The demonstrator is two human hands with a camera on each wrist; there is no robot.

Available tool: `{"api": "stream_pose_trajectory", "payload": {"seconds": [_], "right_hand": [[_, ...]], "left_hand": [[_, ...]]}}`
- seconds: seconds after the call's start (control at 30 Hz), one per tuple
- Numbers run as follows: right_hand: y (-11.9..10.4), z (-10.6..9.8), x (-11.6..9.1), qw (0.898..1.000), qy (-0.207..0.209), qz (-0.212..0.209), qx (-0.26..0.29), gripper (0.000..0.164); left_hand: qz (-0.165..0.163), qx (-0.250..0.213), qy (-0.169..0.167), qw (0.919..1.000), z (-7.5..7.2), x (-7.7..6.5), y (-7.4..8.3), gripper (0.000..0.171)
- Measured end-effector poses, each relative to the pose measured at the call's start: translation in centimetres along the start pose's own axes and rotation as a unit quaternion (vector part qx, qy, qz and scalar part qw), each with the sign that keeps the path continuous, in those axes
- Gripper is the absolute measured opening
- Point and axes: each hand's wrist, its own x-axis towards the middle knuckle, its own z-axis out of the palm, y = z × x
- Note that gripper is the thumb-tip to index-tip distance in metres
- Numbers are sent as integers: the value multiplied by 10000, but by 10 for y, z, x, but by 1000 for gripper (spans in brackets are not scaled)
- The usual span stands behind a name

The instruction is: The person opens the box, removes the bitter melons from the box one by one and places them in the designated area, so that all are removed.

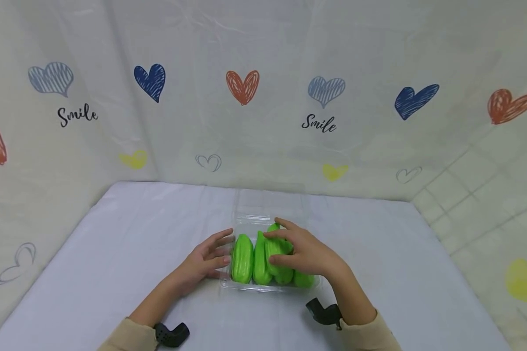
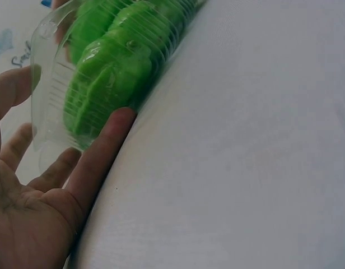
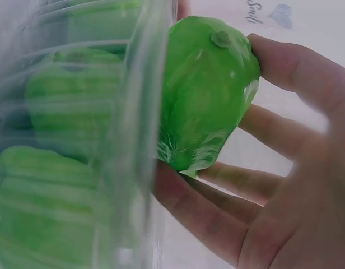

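A clear plastic clamshell box (image 1: 268, 288) holds several green ridged vegetables (image 1: 242, 258), long and cucumber-like. My right hand (image 1: 307, 253) grips one green ridged vegetable (image 3: 209, 89) between thumb and fingers, over the right half of the box. In the right wrist view its blunt end rises above the box's rim, with the others seen through the wall. At the box's left side is my left hand (image 1: 202, 263), fingers spread and fairly straight. In the left wrist view, one fingertip (image 2: 123, 115) rests against the lower side of the clear wall.
The box's clear lid (image 1: 268, 204) stands raised at the back. A white cloth (image 1: 158, 219) covers the table, and a pale curtain (image 1: 263, 39) printed with hearts hangs behind it. Black camera mounts (image 1: 172, 335) sit on both wrists.
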Motion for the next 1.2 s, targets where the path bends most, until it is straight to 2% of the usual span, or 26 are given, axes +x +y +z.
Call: {"api": "stream_pose_trajectory", "payload": {"seconds": [0.23, 0.53, 0.77, 1.2], "right_hand": [[0, -2, 1, 9999, 114, 85, -12, 50], [5, -16, -8, 9987, 263, 229, 360, 47], [13, -24, -10, 9979, 390, 91, 512, 50], [20, -37, -17, 9958, 645, 127, 631, 54]], "left_hand": [[-19, -24, 53, 10000, -2, -3, 0, 70], [29, -9, -67, 10000, 1, 4, -2, 69], [19, 39, -17, 10000, 3, 4, 1, 70], [-11, 25, 15, 10000, 0, 1, -1, 71]]}}
